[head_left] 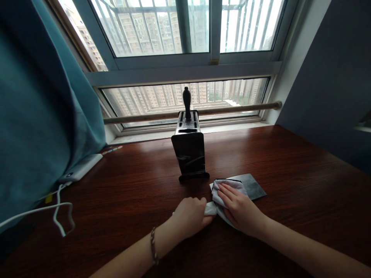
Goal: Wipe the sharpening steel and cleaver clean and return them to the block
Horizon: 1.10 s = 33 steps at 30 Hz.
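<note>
A cleaver with a broad grey rectangular blade lies low over the table. My left hand is closed around its pale handle, which shows at both sides of the fist. A white cloth with a dark edge covers the middle of the blade. Over that cloth lies my right hand, its fingers bent and pressing the cloth onto the blade. Just beyond both hands stands a black and silver knife block, and one black-handled utensil sticks up from its top.
The dark red-brown wooden table reaches to the window sill. At the left, a white power strip with a white cable lies beside a blue curtain. A rail crosses the window behind the block.
</note>
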Motion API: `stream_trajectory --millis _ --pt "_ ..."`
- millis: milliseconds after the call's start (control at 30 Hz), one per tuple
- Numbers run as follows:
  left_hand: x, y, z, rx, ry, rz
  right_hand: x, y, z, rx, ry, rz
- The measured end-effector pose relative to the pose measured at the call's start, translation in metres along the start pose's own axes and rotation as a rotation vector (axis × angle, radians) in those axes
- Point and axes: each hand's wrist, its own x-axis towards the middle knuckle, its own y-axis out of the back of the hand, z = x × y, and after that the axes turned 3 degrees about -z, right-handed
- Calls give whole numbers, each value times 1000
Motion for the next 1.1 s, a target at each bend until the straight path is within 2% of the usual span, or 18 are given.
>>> stream_trajectory --millis 167,333,400,567,733,867,1100 --pt "-2 2 1 -2 0 -12 0 0 -3 -20 -4 29" --pt "-1 6 1 -1 0 -12 1 -3 -4 -197 -134 60" --pt "-1 6 1 -2 2 -13 3 -1 0 -281 -249 13" --pt "-2 5 1 5 7 -16 8 16 11 -429 -559 -227" --pt "-1 4 1 15 2 -22 9 29 14 -466 -715 -323" --pt "-1 3 0 16 -4 -35 8 32 17 -415 -773 -350" --pt "-1 0 -1 11 -9 -17 7 34 19 -410 -750 -312"
